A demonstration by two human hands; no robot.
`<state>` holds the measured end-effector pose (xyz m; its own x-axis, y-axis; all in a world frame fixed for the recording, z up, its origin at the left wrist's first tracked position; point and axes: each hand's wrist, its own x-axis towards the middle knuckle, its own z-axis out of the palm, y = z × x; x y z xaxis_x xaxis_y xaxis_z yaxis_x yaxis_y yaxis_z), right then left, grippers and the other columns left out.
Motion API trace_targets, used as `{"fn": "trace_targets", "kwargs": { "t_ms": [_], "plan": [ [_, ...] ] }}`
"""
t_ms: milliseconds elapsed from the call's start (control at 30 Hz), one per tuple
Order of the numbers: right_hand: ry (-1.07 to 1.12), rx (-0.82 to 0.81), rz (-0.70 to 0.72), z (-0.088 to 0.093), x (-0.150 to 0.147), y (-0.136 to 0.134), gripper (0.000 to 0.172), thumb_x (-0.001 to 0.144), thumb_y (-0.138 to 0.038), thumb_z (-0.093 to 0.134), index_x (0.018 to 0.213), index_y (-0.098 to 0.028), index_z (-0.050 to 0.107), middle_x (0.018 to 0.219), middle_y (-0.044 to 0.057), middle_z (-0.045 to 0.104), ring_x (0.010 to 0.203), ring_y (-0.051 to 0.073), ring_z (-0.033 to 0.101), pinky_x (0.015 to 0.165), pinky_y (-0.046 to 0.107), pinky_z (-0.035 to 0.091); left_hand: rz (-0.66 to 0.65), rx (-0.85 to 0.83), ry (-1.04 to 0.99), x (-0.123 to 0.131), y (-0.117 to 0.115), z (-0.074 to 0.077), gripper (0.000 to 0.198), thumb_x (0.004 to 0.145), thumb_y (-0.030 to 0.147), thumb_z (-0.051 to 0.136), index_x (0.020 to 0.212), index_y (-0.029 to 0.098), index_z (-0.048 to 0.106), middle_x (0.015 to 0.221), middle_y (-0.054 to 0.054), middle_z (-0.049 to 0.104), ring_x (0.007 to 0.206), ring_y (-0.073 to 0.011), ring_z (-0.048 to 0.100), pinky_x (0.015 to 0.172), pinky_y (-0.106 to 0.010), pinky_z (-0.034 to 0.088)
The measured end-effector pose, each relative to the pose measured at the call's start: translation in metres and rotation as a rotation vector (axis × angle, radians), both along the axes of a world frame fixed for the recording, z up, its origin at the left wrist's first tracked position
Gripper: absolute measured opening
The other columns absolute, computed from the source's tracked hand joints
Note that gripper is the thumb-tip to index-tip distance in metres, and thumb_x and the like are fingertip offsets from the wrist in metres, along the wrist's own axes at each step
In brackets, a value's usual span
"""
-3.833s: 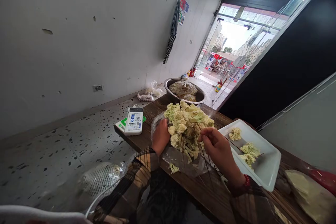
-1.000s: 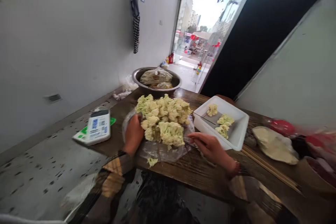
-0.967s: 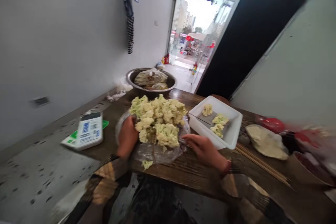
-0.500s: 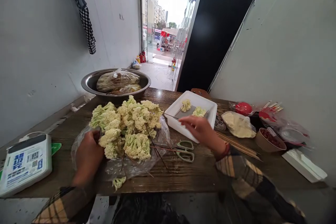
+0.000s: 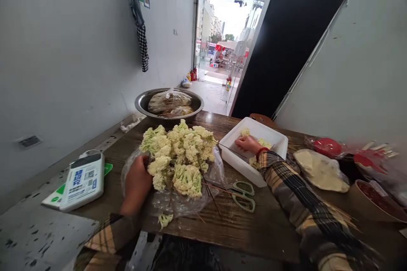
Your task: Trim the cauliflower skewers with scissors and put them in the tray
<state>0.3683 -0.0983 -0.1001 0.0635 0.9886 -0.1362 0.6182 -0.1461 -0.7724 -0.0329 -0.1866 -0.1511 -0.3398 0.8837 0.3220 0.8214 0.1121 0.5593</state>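
Observation:
A heap of pale cauliflower florets [image 5: 187,180], several with thin dark sticks poking out, lies on a clear plastic bag [image 5: 190,209]. My left hand [image 5: 138,182] curls against the heap's left side; its fingertips are hidden behind the florets. Inside the white tray [image 5: 230,161] is my right hand [image 5: 249,144], fingers pinched together next to a floret [image 5: 244,132]; what they grip is too small to make out. Another floret [image 5: 263,143] lies beyond the wrist, and one [image 5: 254,162] shows below it. One thin stick reaches from the heap over the tray's near-left rim.
Green-handled scissors [image 5: 244,197] and a loose floret piece [image 5: 165,220] lie near the front. A metal basin [image 5: 139,106] with bagged food stands behind the heap. At left is a white box-shaped device [image 5: 84,186]; at right are a bagged pale item [image 5: 319,169] and a bowl [image 5: 372,211].
My right hand has moved from above the tray's near side down into it, and its fingers have closed. My left hand stays at the heap. The view has turned left.

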Motion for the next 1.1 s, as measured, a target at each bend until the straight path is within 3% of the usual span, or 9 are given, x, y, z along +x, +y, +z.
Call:
{"fn": "trace_targets", "kwargs": {
  "t_ms": [133, 233, 300, 400, 500, 633, 800, 933, 1100],
  "plan": [
    [0.060, 0.099, -0.108, 0.006, 0.007, -0.008, 0.033, 0.092, -0.035, 0.058, 0.119, -0.016, 0.058, 0.115, 0.008, 0.062, 0.094, 0.019, 0.063, 0.079, 0.038, 0.055, -0.027, 0.035, -0.039, 0.001, -0.002, -0.004, 0.025, 0.081, 0.032, 0.049, 0.102, 0.018, 0.055, 0.103, -0.011, 0.068, 0.093, -0.0259, 0.064, 0.076, -0.034, 0.049],
    [0.085, 0.239, -0.164, 0.021, 0.012, -0.027, 0.032, 0.092, -0.034, 0.052, 0.107, -0.008, 0.062, 0.088, 0.009, 0.067, 0.061, 0.013, 0.058, 0.054, 0.026, 0.048, -0.030, 0.045, -0.084, 0.002, -0.004, -0.007, 0.023, 0.081, 0.031, 0.049, 0.101, 0.020, 0.055, 0.104, -0.010, 0.068, 0.093, -0.0249, 0.063, 0.077, -0.034, 0.049],
    [0.089, 0.346, -0.165, 0.035, 0.011, -0.044, 0.034, 0.088, -0.033, 0.051, 0.107, -0.008, 0.062, 0.081, 0.007, 0.067, 0.050, 0.010, 0.050, 0.045, 0.024, 0.040, -0.030, 0.049, -0.105, 0.003, -0.006, -0.008, 0.023, 0.081, 0.031, 0.049, 0.101, 0.020, 0.054, 0.104, -0.010, 0.067, 0.093, -0.0245, 0.063, 0.076, -0.034, 0.048],
    [0.045, 0.467, -0.105, 0.056, -0.003, -0.077, 0.035, 0.081, -0.032, 0.057, 0.109, -0.013, 0.064, 0.080, 0.005, 0.068, 0.051, 0.011, 0.050, 0.046, 0.023, 0.038, -0.036, 0.067, -0.124, 0.005, -0.009, -0.009, 0.021, 0.083, 0.031, 0.049, 0.101, 0.020, 0.054, 0.104, -0.010, 0.067, 0.093, -0.0241, 0.062, 0.076, -0.033, 0.047],
    [-0.145, 0.581, 0.024, 0.067, -0.035, -0.110, 0.032, 0.084, -0.035, 0.054, 0.108, -0.017, 0.066, 0.079, 0.004, 0.071, 0.057, 0.014, 0.057, 0.054, 0.026, 0.044, -0.039, 0.069, -0.124, 0.005, -0.011, -0.010, 0.019, 0.085, 0.029, 0.047, 0.100, 0.020, 0.054, 0.103, -0.010, 0.067, 0.094, -0.0243, 0.062, 0.076, -0.033, 0.047],
    [-0.245, 0.698, 0.209, 0.060, -0.095, -0.140, 0.027, 0.088, -0.032, 0.051, 0.106, -0.020, 0.067, 0.082, 0.005, 0.074, 0.061, 0.017, 0.063, 0.060, 0.029, 0.049, -0.048, 0.061, -0.122, 0.005, -0.012, -0.011, 0.022, 0.085, 0.027, 0.047, 0.104, 0.018, 0.054, 0.107, -0.012, 0.066, 0.098, -0.0257, 0.062, 0.078, -0.034, 0.046],
    [-0.249, 0.780, 0.435, 0.037, -0.157, -0.146, 0.022, 0.087, -0.019, 0.049, 0.099, -0.023, 0.067, 0.090, 0.004, 0.075, 0.075, 0.019, 0.068, 0.069, 0.030, 0.052, -0.066, 0.055, -0.121, 0.003, -0.013, -0.011, 0.026, 0.085, 0.025, 0.048, 0.109, 0.018, 0.053, 0.113, -0.014, 0.064, 0.101, -0.0276, 0.061, 0.079, -0.035, 0.046],
    [-0.267, 0.719, 0.563, 0.027, -0.175, -0.146, 0.022, 0.087, -0.014, 0.049, 0.100, -0.023, 0.065, 0.087, 0.002, 0.074, 0.076, 0.017, 0.069, 0.070, 0.028, 0.052, -0.057, 0.054, -0.129, 0.004, -0.013, -0.012, 0.023, 0.085, 0.022, 0.046, 0.107, 0.018, 0.053, 0.111, -0.013, 0.064, 0.101, -0.0269, 0.061, 0.080, -0.035, 0.047],
    [-0.334, 0.698, 0.634, 0.025, -0.171, -0.153, 0.020, 0.093, -0.018, 0.048, 0.106, -0.021, 0.063, 0.097, 0.007, 0.070, 0.089, 0.019, 0.067, 0.078, 0.030, 0.051, -0.055, 0.050, -0.137, 0.005, -0.010, -0.013, 0.022, 0.084, 0.023, 0.048, 0.105, 0.018, 0.053, 0.110, -0.013, 0.065, 0.099, -0.0259, 0.062, 0.079, -0.035, 0.047]
  ]
}}
